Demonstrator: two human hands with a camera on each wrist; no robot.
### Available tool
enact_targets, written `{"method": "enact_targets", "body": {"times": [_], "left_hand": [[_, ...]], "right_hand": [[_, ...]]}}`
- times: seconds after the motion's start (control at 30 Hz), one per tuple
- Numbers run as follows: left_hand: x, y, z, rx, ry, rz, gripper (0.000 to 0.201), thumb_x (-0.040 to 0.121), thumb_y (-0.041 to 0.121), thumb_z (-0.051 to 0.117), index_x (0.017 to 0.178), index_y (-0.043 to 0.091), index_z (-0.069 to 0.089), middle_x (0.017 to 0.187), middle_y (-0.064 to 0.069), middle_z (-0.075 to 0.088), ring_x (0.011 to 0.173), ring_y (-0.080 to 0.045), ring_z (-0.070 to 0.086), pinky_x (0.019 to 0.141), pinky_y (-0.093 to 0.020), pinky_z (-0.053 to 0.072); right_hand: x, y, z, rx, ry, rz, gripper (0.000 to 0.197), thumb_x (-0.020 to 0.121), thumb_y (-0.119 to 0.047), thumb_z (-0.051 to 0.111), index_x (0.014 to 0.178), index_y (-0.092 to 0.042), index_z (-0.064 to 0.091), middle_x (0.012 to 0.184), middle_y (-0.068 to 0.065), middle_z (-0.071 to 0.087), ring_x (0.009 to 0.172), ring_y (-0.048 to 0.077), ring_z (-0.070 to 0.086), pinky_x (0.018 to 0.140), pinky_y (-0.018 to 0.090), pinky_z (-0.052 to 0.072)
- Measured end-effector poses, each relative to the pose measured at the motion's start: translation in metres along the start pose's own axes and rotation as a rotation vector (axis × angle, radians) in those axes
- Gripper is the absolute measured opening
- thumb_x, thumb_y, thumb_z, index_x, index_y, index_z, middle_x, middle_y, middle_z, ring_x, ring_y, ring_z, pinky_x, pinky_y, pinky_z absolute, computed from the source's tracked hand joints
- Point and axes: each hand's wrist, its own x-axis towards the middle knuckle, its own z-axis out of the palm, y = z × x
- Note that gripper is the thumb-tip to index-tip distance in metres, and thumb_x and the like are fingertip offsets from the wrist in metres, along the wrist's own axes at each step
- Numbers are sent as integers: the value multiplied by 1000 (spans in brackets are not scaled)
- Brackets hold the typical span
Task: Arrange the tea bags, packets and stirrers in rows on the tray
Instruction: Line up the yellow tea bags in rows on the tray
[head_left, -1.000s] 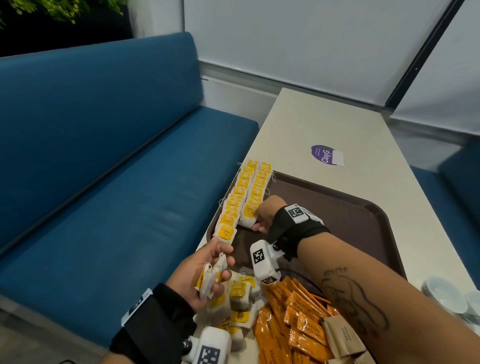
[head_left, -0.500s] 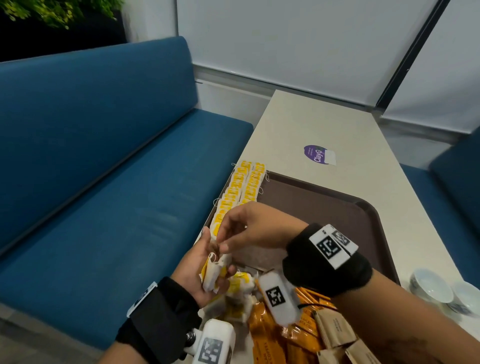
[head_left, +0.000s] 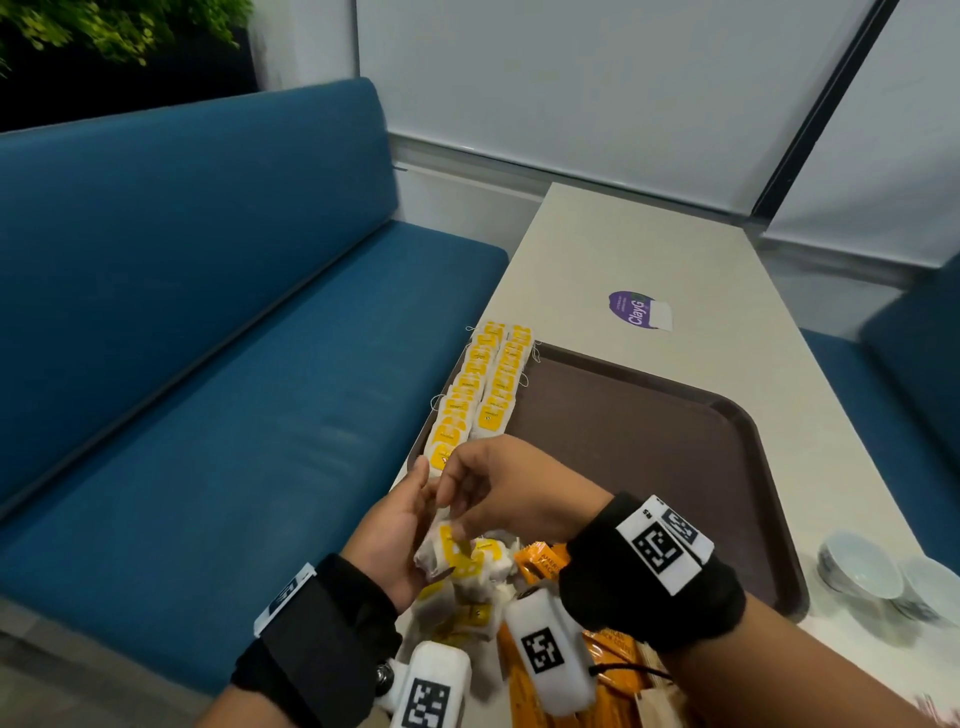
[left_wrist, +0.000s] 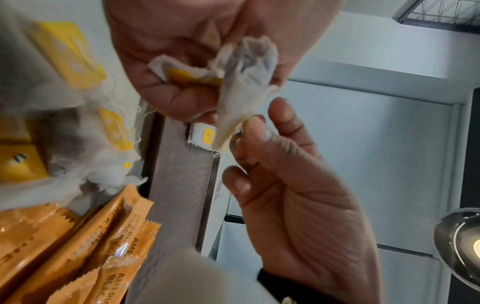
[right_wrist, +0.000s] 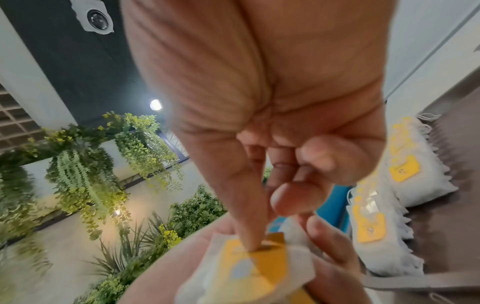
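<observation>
Yellow-tagged tea bags (head_left: 457, 558) sit bunched in the left hand (head_left: 395, 535), fingers curled up around the little stack just above the loose pile at the near end of the tray (head_left: 675, 447). And the right hand (head_left: 498, 499) is back! A second ago it was out at the rows (head_left: 485, 395), setting a bag at the near end of the inner row; now it has swung in over the left palm, thumb and fingertip closing on the top bag. The left wrist view shows a crumpled bag (left_wrist: 244, 86) pinched from both sides, so the handover is on. Two rows stand along the tray's left edge, the inner one looking shorter than the outer. Orange packets (left_wrist: 85, 242) lie untouched beside the pile. No stirrers can be made out. My read: tea bags nearly halfway, everything else to come.
</observation>
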Motion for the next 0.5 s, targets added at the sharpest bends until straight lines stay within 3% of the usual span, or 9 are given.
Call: {"method": "enact_targets", "body": {"times": [0.07, 0.13, 0.2, 0.3, 0.4, 0.5], "left_hand": [[-2, 1, 3, -26, -21, -7, 45, 99, 39, 32, 101, 8, 64, 65, -10, 70, 48, -18, 66, 37, -21, 47], [-2, 2, 3, -28, -28, -24, 45, 99, 39, 32, 103, 8, 63, 68, -10, 71, 51, -17, 67, 38, -20, 48], [0, 2, 2, -25, -14, -33, 48, 98, 42, 34, 111, 8, 64, 87, -14, 73, 68, -20, 71, 47, -24, 54], [2, 1, 0, -32, 25, -38, 48, 97, 43, 36, 110, 7, 65, 99, -17, 71, 79, -23, 72, 57, -28, 58], [1, 3, 3, -43, 2, -45, 46, 96, 41, 38, 106, 6, 65, 88, -15, 72, 68, -21, 71, 51, -26, 56], [-1, 4, 3, 5, 32, -51, 38, 94, 42, 43, 94, 10, 64, 56, -5, 62, 37, -13, 56, 31, -17, 40]], "right_hand": [[0, 3, 0, 64, -23, 7, 27, 77, 9, 70, 83, -15, 60, 74, 1, 62, 71, 13, 59, 77, 31, 54], [-1, 3, 0, 95, -46, 7, 24, 77, 2, 74, 89, -14, 62, 78, 0, 62, 70, 8, 58, 72, 21, 52], [-2, 4, 1, 49, -57, 1, 28, 74, -6, 79, 93, -17, 62, 81, -4, 60, 68, 3, 54, 65, 14, 48], [-3, 6, 4, -38, -61, -17, 31, 70, -8, 81, 92, -18, 62, 83, -4, 60, 68, 3, 51, 62, 16, 45], [-2, 9, 5, -64, -11, -33, 25, 70, -9, 81, 86, -17, 63, 76, -7, 60, 63, 1, 51, 60, 14, 45], [0, 14, 5, 7, 65, -20, 21, 72, -10, 80, 84, -15, 63, 74, -9, 61, 64, 1, 55, 63, 13, 48]]}}
